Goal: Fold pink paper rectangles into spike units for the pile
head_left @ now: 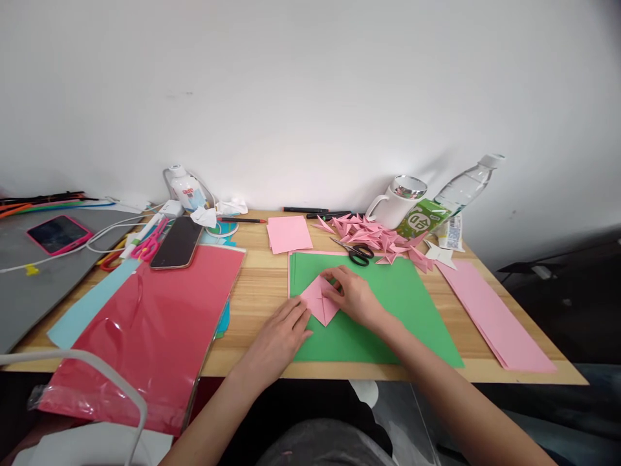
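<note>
A square of pink paper [323, 310] lies turned like a diamond on a green sheet [412, 310], with crease lines meeting near its middle. My left hand [284, 330] rests flat at its left corner, fingers stretched out and fingertips touching the edge. At the upper right side, my right hand [352, 294] is closed, thumb and fingers pinching a flap of the same paper. Its fingers partly hide that flap. Black-handled scissors [359, 253] lie just beyond the right hand, at the green sheet's far edge.
Behind are a stack of pink squares [290, 234], a heap of folded pink pieces [366, 232], a white mug [398, 202], a green carton [423, 218] and a water bottle [468, 184]. Pink strips [495, 317] lie right. A red packet [155, 323] and phone [178, 243] lie left.
</note>
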The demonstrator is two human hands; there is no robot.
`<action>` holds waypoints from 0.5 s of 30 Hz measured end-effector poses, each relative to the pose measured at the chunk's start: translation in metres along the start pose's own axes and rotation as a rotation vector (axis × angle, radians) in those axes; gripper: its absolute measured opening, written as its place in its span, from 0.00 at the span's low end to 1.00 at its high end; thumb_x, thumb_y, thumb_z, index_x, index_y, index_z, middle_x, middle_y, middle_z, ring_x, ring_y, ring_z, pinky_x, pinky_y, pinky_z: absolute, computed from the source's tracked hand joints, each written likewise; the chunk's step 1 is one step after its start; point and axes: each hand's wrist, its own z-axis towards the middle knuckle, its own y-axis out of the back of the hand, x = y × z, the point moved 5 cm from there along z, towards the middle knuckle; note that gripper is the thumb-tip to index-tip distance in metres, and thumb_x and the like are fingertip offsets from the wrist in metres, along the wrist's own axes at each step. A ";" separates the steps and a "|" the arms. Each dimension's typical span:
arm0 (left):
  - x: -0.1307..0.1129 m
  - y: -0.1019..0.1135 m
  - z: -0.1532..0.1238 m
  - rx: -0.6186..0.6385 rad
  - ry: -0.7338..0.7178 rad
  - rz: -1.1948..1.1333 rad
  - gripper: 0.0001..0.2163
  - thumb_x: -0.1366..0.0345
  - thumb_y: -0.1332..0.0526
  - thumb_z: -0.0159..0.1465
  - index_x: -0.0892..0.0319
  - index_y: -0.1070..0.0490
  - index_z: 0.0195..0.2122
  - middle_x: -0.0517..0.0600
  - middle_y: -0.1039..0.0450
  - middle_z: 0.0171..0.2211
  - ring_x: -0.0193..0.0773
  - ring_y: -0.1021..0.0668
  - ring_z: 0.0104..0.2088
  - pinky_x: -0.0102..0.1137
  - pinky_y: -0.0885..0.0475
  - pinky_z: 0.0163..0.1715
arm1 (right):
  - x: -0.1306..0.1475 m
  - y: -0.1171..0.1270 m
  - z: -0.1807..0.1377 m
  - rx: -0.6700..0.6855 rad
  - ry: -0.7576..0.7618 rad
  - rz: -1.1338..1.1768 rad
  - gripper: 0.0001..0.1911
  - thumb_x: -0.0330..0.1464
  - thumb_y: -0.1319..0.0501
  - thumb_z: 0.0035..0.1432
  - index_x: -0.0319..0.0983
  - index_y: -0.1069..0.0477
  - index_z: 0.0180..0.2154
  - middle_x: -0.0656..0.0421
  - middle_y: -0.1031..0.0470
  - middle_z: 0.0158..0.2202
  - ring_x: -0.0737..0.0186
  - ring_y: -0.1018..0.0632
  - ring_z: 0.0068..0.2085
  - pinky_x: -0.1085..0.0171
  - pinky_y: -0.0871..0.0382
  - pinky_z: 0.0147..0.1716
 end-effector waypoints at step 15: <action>-0.020 -0.004 0.015 0.096 0.149 0.199 0.10 0.65 0.47 0.64 0.66 0.31 0.39 0.61 0.28 0.40 0.51 0.27 0.46 0.46 0.33 0.44 | 0.033 -0.015 -0.042 -0.085 0.321 -0.145 0.14 0.24 0.51 0.61 0.39 0.32 0.45 0.49 0.32 0.47 0.54 0.29 0.47 0.55 0.30 0.44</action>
